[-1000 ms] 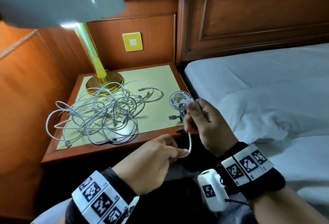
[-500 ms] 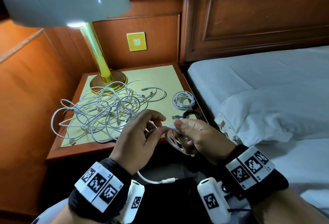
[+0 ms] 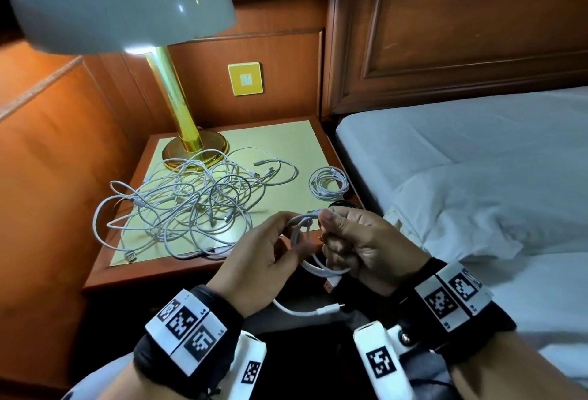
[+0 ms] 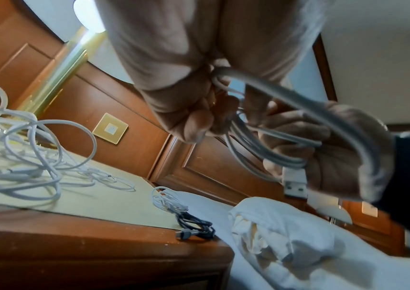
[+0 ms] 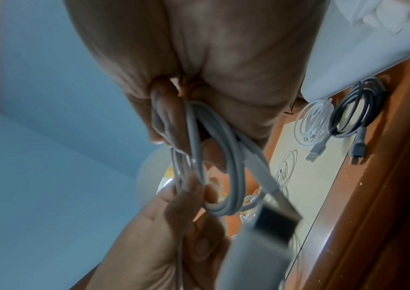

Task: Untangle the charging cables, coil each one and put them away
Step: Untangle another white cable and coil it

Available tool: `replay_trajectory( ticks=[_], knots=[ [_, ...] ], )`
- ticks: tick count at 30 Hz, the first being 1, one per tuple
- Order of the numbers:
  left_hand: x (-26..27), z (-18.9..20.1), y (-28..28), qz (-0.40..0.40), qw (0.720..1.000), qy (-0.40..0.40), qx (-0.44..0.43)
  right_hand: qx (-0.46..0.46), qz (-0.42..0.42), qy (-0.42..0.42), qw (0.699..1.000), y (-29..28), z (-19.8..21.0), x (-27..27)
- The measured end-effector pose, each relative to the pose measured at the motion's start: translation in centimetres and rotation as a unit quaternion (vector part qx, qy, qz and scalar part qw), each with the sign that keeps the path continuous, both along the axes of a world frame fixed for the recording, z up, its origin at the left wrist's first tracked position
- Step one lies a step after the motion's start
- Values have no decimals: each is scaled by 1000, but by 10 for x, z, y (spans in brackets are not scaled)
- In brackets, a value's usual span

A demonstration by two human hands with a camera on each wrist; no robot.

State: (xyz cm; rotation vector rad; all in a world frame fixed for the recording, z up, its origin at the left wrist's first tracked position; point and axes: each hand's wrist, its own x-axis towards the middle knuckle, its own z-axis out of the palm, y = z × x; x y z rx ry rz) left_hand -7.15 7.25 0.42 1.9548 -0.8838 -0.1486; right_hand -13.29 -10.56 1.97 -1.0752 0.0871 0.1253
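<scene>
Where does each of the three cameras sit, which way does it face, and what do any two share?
Head: above, facing down and forward at the nightstand, tangled cables, lamp and bed; both hands and wristbands show.
Left wrist: under the left hand, facing along it toward the bed; the right hand shows too.
Right wrist: under the right hand, facing the nightstand; left hand fingers show.
Shared: all show the white cable that both hands hold; both wrist views show the dark coiled cable.
</scene>
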Motion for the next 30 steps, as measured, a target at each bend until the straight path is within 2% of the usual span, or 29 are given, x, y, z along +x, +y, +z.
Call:
replay_trajectory(
  ticks=[4,7,10,14,17,21,25,30],
  knots=[
    [-4,-2,-5,8,998,-54,13,-3,-48,32,998,5,0,1],
    [-4,0,-10,25,999,-42,10,15,-58,24,998,8,-1,2],
    [-2,1,-12,51,997,-33,51,28,-53,18,998,10,-2,2],
    [-1,1,-12,32,991,-32,122,37,-59,67,995,7,-5,2],
    [-1,4,-14,15,990,-23,140,56,-67,106,991,4,-4,3],
    [0,7,-16,-16,991,-35,129,51,-85,137,986,4,2,4],
    [2,2,-16,-16,994,-75,75,19,-75,125,989,10,7,3],
    [3,0,-13,-27,996,-84,14,21,-66,114,991,9,10,2]
  ],
)
